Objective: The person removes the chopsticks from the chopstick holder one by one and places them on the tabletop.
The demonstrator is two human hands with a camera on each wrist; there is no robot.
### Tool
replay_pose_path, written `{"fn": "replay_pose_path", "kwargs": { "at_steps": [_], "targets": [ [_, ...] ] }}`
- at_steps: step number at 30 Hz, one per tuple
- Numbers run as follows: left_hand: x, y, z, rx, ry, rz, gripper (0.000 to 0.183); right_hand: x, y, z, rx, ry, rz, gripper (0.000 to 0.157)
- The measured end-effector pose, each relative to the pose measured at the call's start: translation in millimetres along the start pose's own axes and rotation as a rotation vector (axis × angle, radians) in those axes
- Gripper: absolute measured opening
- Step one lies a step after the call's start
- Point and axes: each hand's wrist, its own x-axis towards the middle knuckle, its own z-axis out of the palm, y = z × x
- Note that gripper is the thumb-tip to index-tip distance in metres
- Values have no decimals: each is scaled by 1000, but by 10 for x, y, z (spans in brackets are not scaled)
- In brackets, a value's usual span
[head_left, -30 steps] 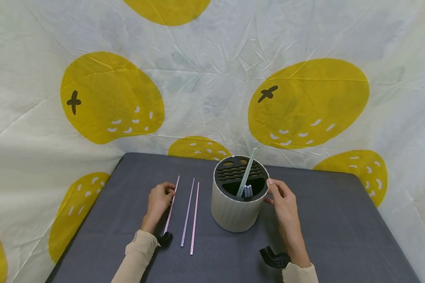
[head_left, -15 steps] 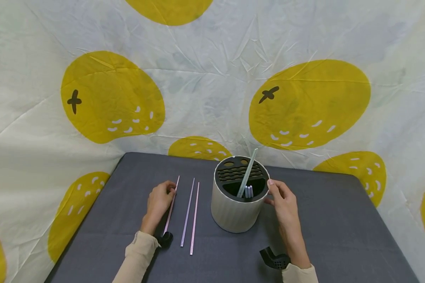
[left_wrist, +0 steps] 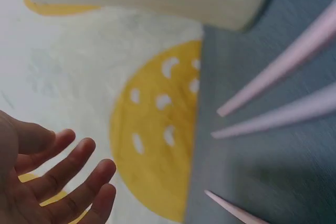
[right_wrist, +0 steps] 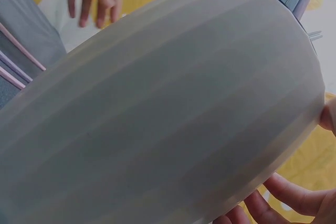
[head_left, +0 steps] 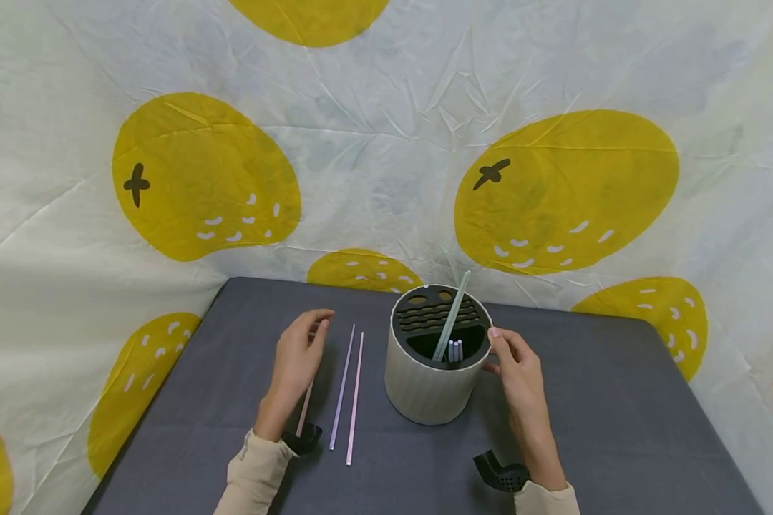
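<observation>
My left hand (head_left: 298, 354) hovers with relaxed fingers above a thin pink stick (head_left: 305, 410), which looks like a chopstick and is partly hidden under the hand. Nothing lies between its fingers (left_wrist: 79, 156) in the left wrist view. To its right, a lilac stick (head_left: 342, 386) and a second pink stick (head_left: 356, 397) lie side by side on the table. My right hand (head_left: 520, 372) grips the upper right side of a round cream utensil holder (head_left: 430, 390), thumb at the rim. Pale green sticks (head_left: 451, 318) lean out of the holder's front opening, beside several lilac stick ends (head_left: 454, 350).
A dark grey cloth (head_left: 592, 415) covers the table. Behind it hangs a white curtain (head_left: 373, 179) with big yellow fruit prints. The holder's black lid (head_left: 425, 295) has wavy slots and round holes. Black camera mounts (head_left: 501, 473) sit at both wrists.
My left hand has let go of the leftmost pink stick and risen up and slightly right, its fingers spreading. My right hand and the utensil holder keep their places.
</observation>
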Motion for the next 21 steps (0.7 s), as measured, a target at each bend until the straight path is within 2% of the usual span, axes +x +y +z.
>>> {"fn": "replay_pose_path", "kwargs": {
  "at_steps": [5, 10, 18, 21],
  "targets": [
    [-34, 260, -31, -69, 14, 90, 28, -2, 4, 4, -3, 4, -1, 46],
    [-49, 430, -22, -97, 1, 169, 35, -10, -6, 19, 19, 19, -16, 43],
    [-63, 589, 61, -89, -92, 357, 45, -17, -8, 22, 25, 23, -10, 41],
    [-74, 647, 99, -76, -120, 402, 48, -15, -4, 23, 20, 25, -9, 41]
  ]
}}
